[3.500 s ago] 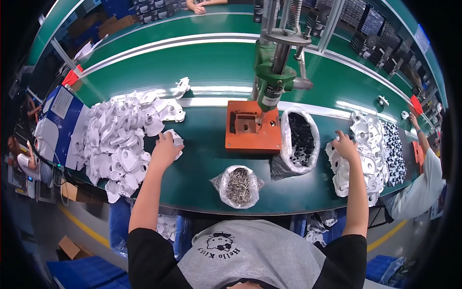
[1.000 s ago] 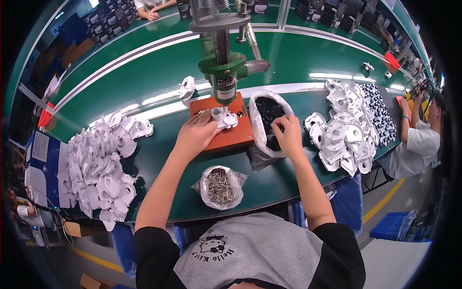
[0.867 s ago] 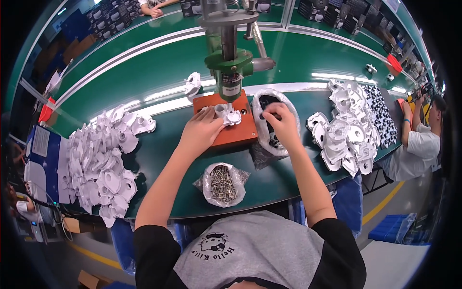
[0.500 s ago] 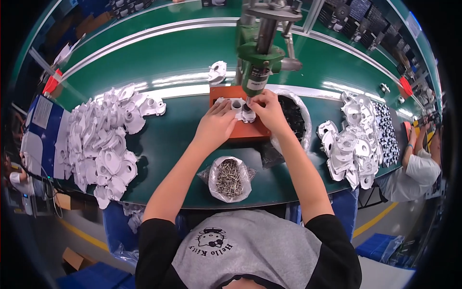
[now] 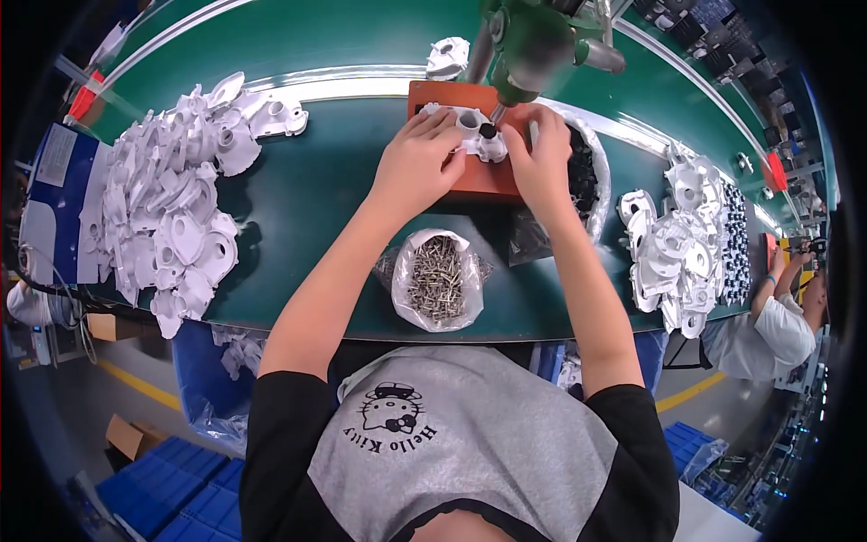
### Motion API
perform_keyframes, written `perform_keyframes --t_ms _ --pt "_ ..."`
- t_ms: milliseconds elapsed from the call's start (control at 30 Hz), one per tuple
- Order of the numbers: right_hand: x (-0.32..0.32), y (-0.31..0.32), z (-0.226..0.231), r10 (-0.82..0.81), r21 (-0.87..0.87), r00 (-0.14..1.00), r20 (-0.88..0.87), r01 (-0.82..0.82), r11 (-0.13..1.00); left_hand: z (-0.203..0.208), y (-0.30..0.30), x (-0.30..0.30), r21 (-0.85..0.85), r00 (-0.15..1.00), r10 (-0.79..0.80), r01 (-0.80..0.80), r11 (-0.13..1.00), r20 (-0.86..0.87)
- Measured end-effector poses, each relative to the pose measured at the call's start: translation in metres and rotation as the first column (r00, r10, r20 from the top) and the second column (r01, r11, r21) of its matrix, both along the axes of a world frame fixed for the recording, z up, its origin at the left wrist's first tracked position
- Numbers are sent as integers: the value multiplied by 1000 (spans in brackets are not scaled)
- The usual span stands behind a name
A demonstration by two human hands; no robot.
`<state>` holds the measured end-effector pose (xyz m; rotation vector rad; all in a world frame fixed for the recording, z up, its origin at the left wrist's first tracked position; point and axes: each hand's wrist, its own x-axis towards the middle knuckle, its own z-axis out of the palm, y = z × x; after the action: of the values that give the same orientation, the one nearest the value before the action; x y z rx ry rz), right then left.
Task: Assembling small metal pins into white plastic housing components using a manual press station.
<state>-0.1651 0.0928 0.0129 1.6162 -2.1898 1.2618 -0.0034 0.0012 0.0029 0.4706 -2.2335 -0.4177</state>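
Far left of the orange rectangular block (image 5: 483, 183): blue-and-white box (image 5: 56, 172). Between box and block, a loose heap of white moulded plastic shells (image 5: 181, 194), probably put there for left-hand reach.

Left hand (image 5: 420, 154) at block's left half: fingers flat over the white plastic part with a round socket (image 5: 471, 143), thumb at its near edge. Loose grasp, likely to steady it on the block.

Near side of block: clear plastic bag (image 5: 465, 313) of silvery metal screws (image 5: 438, 278), mouth open, presumably for easy picking. Behind block: one single white shell (image 5: 448, 57).

White part is on top of the block, lying about flat, left end under the fingers. Irregular lobed outline, pale and clean-looking, socket facing up, small round black piece (image 5: 488, 130) at its right lobe. Can't tell how deep that sits.

Above block, green metal press (image 5: 533, 45), blurred, tip just behind the black piece; contact unclear.

Right hand (image 5: 542, 163) at block's right edge, fingers curled, thumb beside the black piece. Can't tell if it grips anything.

Right of block: clear bag (image 5: 600, 194) of black plastic bits (image 5: 579, 176), then second white-shell heap (image 5: 673, 244), then rows of small dark pieces (image 5: 736, 244).
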Motion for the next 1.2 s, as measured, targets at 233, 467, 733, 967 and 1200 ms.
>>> perform_keyframes --t_ms 233,467,733,967,1200 --pt "69 91 36 650 161 758 53 -649 744 -4 2 3 0 1000 6 -6 1000 -15" --pt "92 105 21 660 332 751 -18 -618 713 -2 1 1 13 999 9 -9 1000 -32" --pt "88 116 26 655 460 751 -86 -553 695 -4 0 3 -52 999 22 -24 998 -39" --pt "91 114 23 692 480 689 -215 -542 690 -4 1 2 -51 999 28 -30 998 -29" --pt "91 113 24 708 483 667 -232 -553 679 -3 2 2 -45 999 33 -34 998 -27"
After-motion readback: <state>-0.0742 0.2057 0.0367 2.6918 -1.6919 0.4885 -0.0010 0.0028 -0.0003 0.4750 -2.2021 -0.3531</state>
